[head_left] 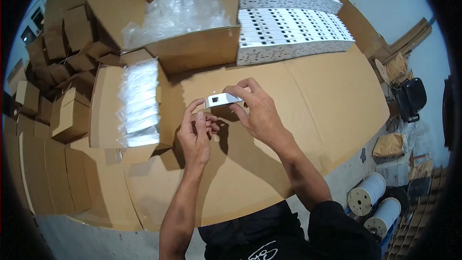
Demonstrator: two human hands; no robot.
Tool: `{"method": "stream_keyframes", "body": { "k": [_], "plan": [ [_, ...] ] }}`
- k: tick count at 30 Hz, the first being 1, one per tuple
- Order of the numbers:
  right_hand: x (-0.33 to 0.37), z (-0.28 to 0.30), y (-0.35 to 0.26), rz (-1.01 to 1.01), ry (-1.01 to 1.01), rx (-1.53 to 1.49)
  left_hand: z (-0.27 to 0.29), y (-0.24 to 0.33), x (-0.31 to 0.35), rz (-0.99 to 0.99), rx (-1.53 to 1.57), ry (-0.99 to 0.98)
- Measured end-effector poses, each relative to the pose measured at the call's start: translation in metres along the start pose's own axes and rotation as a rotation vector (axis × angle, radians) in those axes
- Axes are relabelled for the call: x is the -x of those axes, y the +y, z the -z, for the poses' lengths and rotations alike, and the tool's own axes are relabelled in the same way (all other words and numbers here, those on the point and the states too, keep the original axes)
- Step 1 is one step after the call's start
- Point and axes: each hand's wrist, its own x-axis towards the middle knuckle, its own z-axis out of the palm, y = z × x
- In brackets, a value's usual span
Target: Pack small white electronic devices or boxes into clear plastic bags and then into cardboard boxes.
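While our right hand [260,110] grips a slim white oblong box [223,99] crosswise, our left hand [195,137] hovers, fingers parted, beside its left end.

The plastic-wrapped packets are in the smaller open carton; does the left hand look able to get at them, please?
Probably yes: the packets show through the open top of the carton, just left of the left hand, with seemingly only the carton's side between; the right hand grips the white box.
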Motion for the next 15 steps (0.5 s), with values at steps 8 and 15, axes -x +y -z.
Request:
{"method": "stream_keyframes", "body": {
  "k": [8,15],
  "plan": [
    [0.004,-0.023,-0.002,-0.035,-0.022,-0.346,0.014,-0.013,-0.015,-0.028,0.126,0.09],
    [0.009,-0.051,0.043,-0.259,0.107,-0.798,0.008,0.0,-0.021,-0.038,-0.196,0.027]
  ]
}}
